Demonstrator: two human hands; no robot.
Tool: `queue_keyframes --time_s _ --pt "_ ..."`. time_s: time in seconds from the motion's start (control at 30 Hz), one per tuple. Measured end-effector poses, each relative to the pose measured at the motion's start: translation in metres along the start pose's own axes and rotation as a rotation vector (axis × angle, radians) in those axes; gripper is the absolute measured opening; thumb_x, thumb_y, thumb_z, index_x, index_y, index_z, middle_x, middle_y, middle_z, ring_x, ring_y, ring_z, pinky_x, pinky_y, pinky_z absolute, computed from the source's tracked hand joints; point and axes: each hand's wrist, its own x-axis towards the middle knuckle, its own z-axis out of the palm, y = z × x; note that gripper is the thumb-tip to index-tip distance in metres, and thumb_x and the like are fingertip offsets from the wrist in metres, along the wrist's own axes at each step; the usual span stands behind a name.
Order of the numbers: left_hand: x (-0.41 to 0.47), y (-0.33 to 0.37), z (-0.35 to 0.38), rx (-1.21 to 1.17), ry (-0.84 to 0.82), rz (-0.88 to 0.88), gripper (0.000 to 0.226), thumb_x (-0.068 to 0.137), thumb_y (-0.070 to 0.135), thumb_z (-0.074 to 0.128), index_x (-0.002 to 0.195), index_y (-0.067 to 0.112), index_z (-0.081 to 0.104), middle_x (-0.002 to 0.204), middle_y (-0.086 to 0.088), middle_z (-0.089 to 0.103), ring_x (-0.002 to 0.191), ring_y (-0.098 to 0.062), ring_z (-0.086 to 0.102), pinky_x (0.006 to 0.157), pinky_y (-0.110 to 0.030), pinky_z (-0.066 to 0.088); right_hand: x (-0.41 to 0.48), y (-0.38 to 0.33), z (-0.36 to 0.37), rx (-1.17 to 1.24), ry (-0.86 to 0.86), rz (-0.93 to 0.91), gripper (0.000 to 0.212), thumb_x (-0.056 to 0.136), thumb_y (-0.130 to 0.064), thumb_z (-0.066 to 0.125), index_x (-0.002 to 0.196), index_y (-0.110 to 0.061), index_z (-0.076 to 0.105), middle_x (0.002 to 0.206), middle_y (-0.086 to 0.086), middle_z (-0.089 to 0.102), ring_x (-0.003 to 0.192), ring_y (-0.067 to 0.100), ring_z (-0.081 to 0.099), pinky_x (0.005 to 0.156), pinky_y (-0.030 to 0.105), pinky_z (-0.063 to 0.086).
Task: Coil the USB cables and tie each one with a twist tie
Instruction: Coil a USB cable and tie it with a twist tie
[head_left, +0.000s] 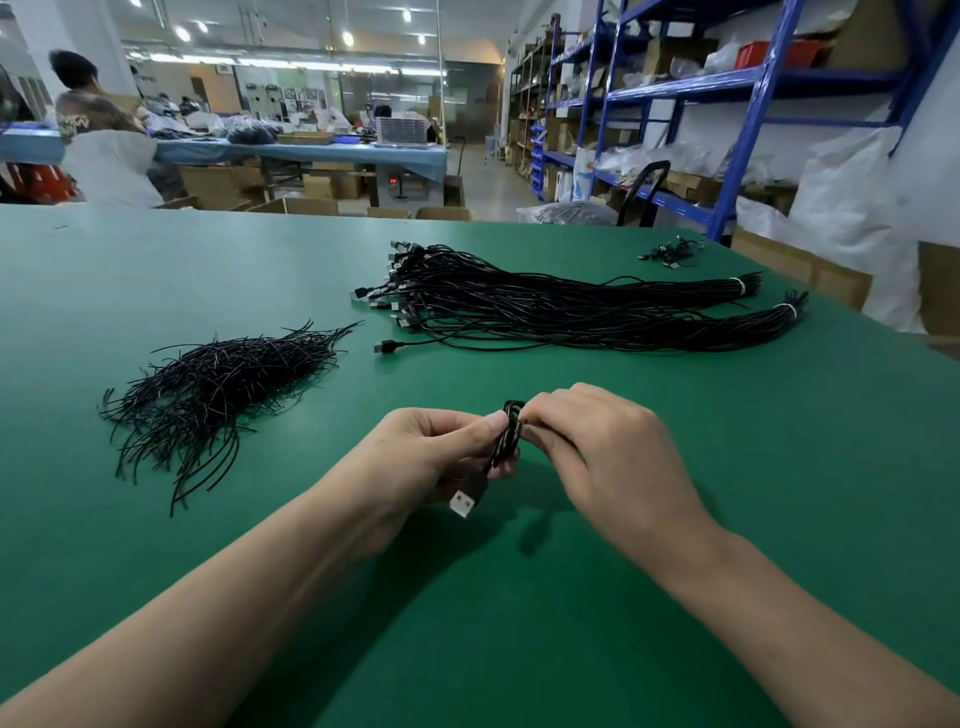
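A small black coiled USB cable (506, 439) is held above the green table between both hands. My left hand (421, 457) pinches the coil from the left, and the cable's USB plug (467, 499) hangs below it. My right hand (597, 447) grips the coil's top from the right, fingers curled over it. Whether a twist tie is on the coil is hidden by my fingers. A heap of black twist ties (208, 389) lies to the left. Two long bundles of uncoiled USB cables (545, 306) lie further back.
The green table (156, 270) stretches wide around my hands. A small cluster of cables (672, 253) lies near the far right edge. Blue shelving (727, 156) stands to the right; a person sits at another bench at the back left.
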Motion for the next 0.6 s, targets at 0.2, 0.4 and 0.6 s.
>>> queue_keyframes --time_s 0.2,0.4,0.6 --pt "0.000 -0.001 -0.005 0.135 0.033 0.051 0.040 0.069 0.040 0.077 0.095 0.011 0.080 0.090 -0.008 0.079 0.076 -0.012 0.071 0.064 -0.018 0.051 0.002 0.006 -0.004 0.262 -0.161 0.124 0.013 0.097 -0.018 0.065 0.084 -0.017 0.065 0.071 -0.007 0.061 0.065 0.009 0.051 0.063 0.027 0.041" --pt "0.001 0.000 -0.004 0.284 0.075 0.267 0.024 0.070 0.033 0.082 0.085 0.014 0.079 0.081 -0.006 0.078 0.071 -0.008 0.068 0.070 -0.017 0.052 0.001 0.016 -0.005 0.567 -0.268 0.339 0.017 0.097 -0.022 0.066 0.080 -0.024 0.067 0.062 -0.007 0.058 0.057 0.003 0.049 0.059 0.016 0.036" --pt "-0.002 0.001 -0.004 0.686 0.162 0.653 0.007 0.079 0.026 0.084 0.083 0.021 0.080 0.078 0.013 0.073 0.073 -0.004 0.068 0.070 -0.018 0.050 0.000 0.019 -0.004 0.953 -0.366 0.481 0.013 0.098 -0.014 0.062 0.086 -0.014 0.066 0.060 0.001 0.053 0.057 0.013 0.046 0.054 0.023 0.033"
